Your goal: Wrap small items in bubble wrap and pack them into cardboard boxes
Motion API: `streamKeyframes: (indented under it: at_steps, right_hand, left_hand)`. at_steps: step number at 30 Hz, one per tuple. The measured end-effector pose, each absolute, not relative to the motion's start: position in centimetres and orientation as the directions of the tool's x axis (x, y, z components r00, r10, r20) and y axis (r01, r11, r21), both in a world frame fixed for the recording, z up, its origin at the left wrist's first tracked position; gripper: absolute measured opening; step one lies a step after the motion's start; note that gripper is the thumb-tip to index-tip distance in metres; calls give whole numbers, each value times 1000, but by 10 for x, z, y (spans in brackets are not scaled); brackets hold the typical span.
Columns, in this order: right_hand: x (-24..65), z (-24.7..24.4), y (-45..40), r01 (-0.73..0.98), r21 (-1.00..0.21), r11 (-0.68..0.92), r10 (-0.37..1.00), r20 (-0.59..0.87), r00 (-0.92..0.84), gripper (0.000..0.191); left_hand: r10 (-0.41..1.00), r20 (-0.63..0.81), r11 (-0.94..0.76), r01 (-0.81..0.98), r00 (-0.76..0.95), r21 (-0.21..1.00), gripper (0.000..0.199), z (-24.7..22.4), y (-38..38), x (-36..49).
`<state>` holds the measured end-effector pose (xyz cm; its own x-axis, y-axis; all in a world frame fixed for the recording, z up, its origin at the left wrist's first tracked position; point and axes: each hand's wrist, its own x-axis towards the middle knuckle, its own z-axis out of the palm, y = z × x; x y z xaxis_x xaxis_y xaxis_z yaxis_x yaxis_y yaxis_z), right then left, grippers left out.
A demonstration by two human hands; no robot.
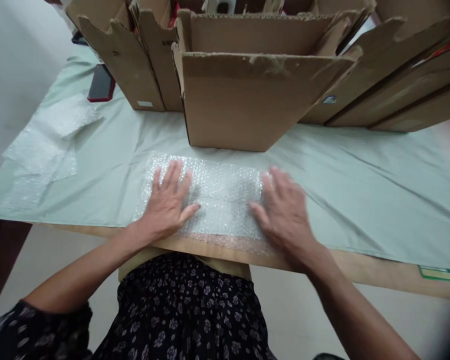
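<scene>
A clear sheet of bubble wrap (225,200) lies spread at the table's front edge, its near side reaching past the green cloth onto bare wood. My left hand (167,202) rests on its left part, palm down with fingers spread. Over its right end is my right hand (285,207), fingers stretched out and slightly blurred by motion. Whether the right palm presses on the sheet, I cannot tell. Neither hand grips anything.
An open cardboard box (240,102) stands just behind the sheet, with more cardboard boxes (382,90) on either side. More bubble wrap (47,145) lies at the left, near a dark phone with a red edge (101,83). Green cloth (360,200) covers the table.
</scene>
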<state>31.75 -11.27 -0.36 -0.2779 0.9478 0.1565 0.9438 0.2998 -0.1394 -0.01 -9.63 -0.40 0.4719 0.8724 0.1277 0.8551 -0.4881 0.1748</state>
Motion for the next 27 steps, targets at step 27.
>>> streamKeyframes:
  at_steps: [27]
  right_hand:
    - [348,13,-188,689,-605,398,907,373,-196,20]
  left_hand:
    - [763,61,-628,715,644,306,71,22,-138,-47]
